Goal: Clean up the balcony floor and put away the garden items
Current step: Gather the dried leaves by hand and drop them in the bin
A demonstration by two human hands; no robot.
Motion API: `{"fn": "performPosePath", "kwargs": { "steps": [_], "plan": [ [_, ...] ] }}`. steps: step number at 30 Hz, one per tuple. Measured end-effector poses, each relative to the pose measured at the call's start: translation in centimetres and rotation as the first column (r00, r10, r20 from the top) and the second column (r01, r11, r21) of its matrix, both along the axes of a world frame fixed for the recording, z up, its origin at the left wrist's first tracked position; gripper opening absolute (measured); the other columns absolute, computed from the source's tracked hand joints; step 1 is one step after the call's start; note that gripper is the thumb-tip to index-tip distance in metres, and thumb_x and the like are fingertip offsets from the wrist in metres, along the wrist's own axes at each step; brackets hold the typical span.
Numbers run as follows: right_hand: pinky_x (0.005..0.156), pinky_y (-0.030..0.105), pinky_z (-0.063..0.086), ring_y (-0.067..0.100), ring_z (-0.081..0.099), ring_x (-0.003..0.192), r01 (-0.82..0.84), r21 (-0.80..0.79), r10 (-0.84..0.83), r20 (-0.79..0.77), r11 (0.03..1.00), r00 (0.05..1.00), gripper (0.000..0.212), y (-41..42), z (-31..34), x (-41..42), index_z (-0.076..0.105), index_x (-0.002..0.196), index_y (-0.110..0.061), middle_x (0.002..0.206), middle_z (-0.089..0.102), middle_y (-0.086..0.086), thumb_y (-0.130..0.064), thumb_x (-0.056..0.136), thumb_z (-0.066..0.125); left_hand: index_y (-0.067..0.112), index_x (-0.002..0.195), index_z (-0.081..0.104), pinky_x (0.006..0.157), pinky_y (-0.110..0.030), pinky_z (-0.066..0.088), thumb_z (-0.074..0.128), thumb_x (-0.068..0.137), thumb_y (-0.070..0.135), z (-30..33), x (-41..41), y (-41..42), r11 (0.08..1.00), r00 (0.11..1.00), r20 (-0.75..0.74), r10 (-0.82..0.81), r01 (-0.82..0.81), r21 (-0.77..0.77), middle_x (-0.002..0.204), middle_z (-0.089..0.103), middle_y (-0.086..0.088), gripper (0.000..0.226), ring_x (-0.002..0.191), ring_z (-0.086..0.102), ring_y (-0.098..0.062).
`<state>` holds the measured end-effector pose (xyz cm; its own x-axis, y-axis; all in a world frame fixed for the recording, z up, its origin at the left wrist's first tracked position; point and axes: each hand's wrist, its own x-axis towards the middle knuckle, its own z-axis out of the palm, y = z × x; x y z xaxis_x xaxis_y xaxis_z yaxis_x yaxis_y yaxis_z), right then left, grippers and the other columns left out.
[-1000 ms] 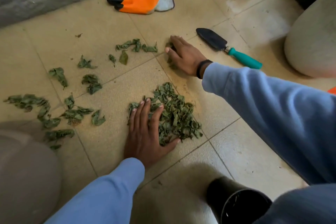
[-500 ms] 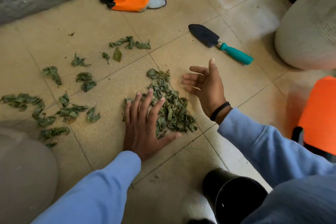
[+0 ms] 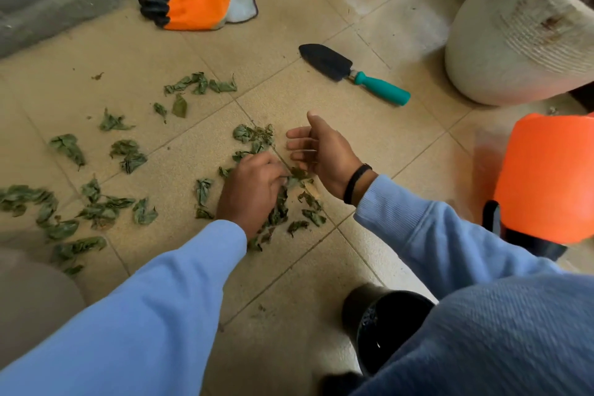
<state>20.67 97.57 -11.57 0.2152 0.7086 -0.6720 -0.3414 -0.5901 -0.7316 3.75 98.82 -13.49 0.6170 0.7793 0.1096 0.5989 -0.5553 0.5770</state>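
Leaves [image 3: 276, 199], dry and curled, are seen heaped at mid-floor on a tiled balcony, where they are being gathered by a person in blue sleeves. The left hand [image 3: 254, 190] is pressed into the heap with its fingers curled around a clump of them; how much is held cannot be told. The right hand [image 3: 321, 151] is held just right of the heap, palm turned inward, fingers relaxed and nothing grasped. More leaves are scattered to the left [image 3: 96, 202] and toward the far side [image 3: 199, 87], well apart from the heap.

A trowel [image 3: 353, 74] with a teal handle is laid at far right, and a glove [image 3: 199, 3] in orange and black farther off near a drain. A black pot [image 3: 385, 325] is stood near the person's knee, its mouth open upward; a second orange item [image 3: 546, 177] is seen at the right edge.

The leaves are judged to be very light, brittle and easily crumbled or blown about, so a loose cupped scoop from both sides, closing beneath the heap, is thought better than a pinch. The trowel is judged stiff and best taken by its handle; the glove is soft and may be lifted anywhere. Most of the clearing is judged not yet done.
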Motion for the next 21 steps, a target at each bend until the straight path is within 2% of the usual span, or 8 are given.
{"fn": "performPosePath", "kwargs": {
  "steps": [7, 11, 13, 15, 17, 19, 20, 21],
  "plan": [
    [0.069, 0.027, 0.051, 0.015, 0.059, 0.069, 0.02, 0.01, -0.014, -0.432, 1.0, 0.902, 0.039, 0.5, 2.5, -1.2, 0.065, 0.096, -0.01, 0.081, 0.062, 0.005, -0.042, 0.102, 0.045, 0.009, 0.09, 0.082, 0.082, -0.025, 0.055, 0.08, 0.08, 0.001, 4.9, 1.8, 1.0, 0.974, 0.908, 0.353, 0.227, -0.22, -0.06, 0.093, 0.074, -0.001, 0.013, 0.086, 0.068, -0.013],
    [0.097, 0.033, 0.048, 0.024, 0.061, 0.096, 0.037, 0.009, -0.023, -0.627, 0.999, 0.779, 0.037, 1.1, 3.3, -1.9, 0.065, 0.104, -0.007, 0.103, 0.059, 0.013, -0.041, 0.089, 0.063, 0.016, 0.092, 0.081, 0.078, -0.029, 0.055, 0.072, 0.086, 0.014, 6.1, 3.6, 1.1, 0.96, 0.897, 0.358, 0.258, -0.281, 0.014, 0.095, 0.071, 0.003, 0.011, 0.087, 0.066, -0.014],
    [0.116, 0.037, 0.035, 0.029, 0.058, 0.107, 0.064, 0.006, -0.042, -0.699, 0.998, 0.714, 0.043, 1.2, 4.2, -2.1, 0.064, 0.112, -0.003, 0.114, 0.057, 0.019, -0.041, 0.091, 0.062, 0.02, 0.092, 0.08, 0.077, -0.03, 0.053, 0.06, 0.09, 0.026, 6.5, 3.3, 1.5, 0.959, 0.908, 0.346, 0.237, -0.276, 0.069, 0.095, 0.07, 0.006, 0.021, 0.088, 0.064, -0.012],
    [0.121, 0.034, 0.027, 0.031, 0.06, 0.103, 0.076, -0.034, -0.077, -0.714, 0.997, 0.695, 0.042, 1.7, 5.2, -1.9, 0.065, 0.106, 0.002, 0.108, 0.06, 0.021, -0.037, 0.094, 0.055, 0.022, 0.09, 0.079, 0.076, -0.031, 0.05, 0.055, 0.091, 0.03, 6.2, 2.8, 2.0, 0.949, 0.925, 0.34, 0.171, -0.248, 0.195, 0.094, 0.069, 0.007, 0.025, 0.086, 0.062, -0.014],
    [0.107, 0.029, 0.041, 0.029, 0.064, 0.083, 0.095, -0.058, -0.107, -0.74, 0.994, 0.664, 0.036, 1.8, 6.0, -1.4, 0.065, 0.092, 0.005, 0.089, 0.061, 0.019, -0.029, 0.092, 0.052, 0.021, 0.086, 0.079, 0.075, -0.032, 0.047, 0.06, 0.089, 0.028, 6.7, 3.8, 1.8, 0.924, 0.951, 0.287, 0.119, -0.212, 0.318, 0.091, 0.071, 0.006, 0.02, 0.083, 0.063, -0.017],
    [0.077, 0.029, 0.05, 0.028, 0.064, 0.066, 0.116, -0.046, -0.11, -0.762, 0.992, 0.639, 0.039, 2.2, 6.8, -1.2, 0.063, 0.08, 0.006, 0.073, 0.059, 0.016, -0.026, 0.096, 0.045, 0.01, 0.08, 0.079, 0.076, -0.036, 0.043, 0.07, 0.081, 0.014, 8.3, 5.2, 1.3, 0.945, 0.967, 0.088, 0.238, -0.252, 0.208, 0.084, 0.074, -0.005, 0.01, 0.076, 0.068, -0.026],
    [0.071, 0.03, 0.05, 0.028, 0.064, 0.065, 0.143, -0.038, -0.121, -0.761, 0.989, 0.637, 0.042, 2.7, 6.9, -1.1, 0.064, 0.079, 0.006, 0.072, 0.059, 0.016, -0.026, 0.097, 0.044, 0.003, 0.076, 0.078, 0.076, -0.039, 0.042, 0.073, 0.076, 0.007, 8.6, 5.2, 0.9, 0.953, 0.962, -0.04, 0.27, -0.262, 0.15, 0.08, 0.074, -0.012, 0.006, 0.072, 0.069, -0.031],
    [0.071, 0.032, 0.05, 0.028, 0.065, 0.067, 0.168, -0.012, -0.118, -0.759, 0.986, 0.64, 0.041, 3.2, 6.9, -1.1, 0.066, 0.08, 0.006, 0.074, 0.06, 0.017, -0.025, 0.097, 0.045, 0.004, 0.076, 0.078, 0.076, -0.039, 0.042, 0.073, 0.076, 0.008, 8.5, 5.4, 1.0, 0.933, 0.949, -0.023, 0.316, -0.306, 0.192, 0.081, 0.075, -0.011, 0.006, 0.074, 0.069, -0.03]
  ]
}}
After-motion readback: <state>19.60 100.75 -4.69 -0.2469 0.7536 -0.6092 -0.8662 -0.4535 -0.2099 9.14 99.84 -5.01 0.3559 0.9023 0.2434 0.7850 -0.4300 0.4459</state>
